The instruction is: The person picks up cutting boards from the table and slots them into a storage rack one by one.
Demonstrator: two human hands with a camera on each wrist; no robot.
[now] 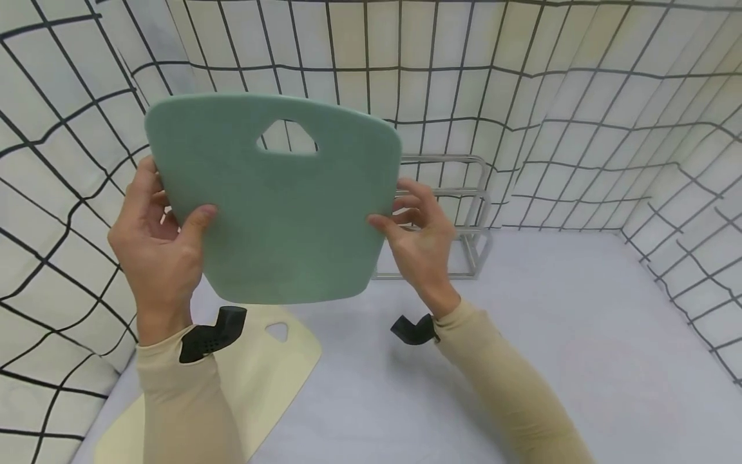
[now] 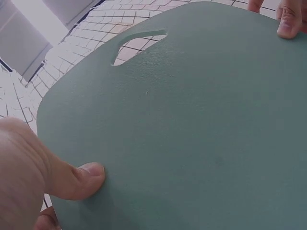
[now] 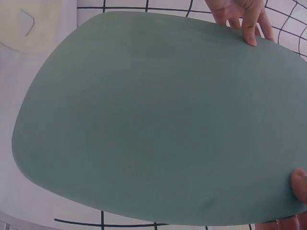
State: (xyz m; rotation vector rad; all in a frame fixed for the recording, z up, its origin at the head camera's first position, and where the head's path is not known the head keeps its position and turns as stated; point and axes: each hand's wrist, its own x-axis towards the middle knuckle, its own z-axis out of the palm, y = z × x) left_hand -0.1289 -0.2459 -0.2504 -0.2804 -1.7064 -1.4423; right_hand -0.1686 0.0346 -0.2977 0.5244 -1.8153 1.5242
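One wide view, two close ones

The head view looks forward and down, the green board (image 1: pixel 290 212) left of centre. Both wrist views look from nearer, the board filling most of each frame; the left one tilts up toward a bright strip (image 2: pixel 41 19), upper left. Head and right wrist share the cream board (image 1: pixel 255 380), lower left and upper left respectively.

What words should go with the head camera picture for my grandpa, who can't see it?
A person's left hand and right hand hold up a green board by its sides, with a handle hole near its top. A cream board lies below on the white table, and a metal rack stands behind, before a backdrop with black grid lines.
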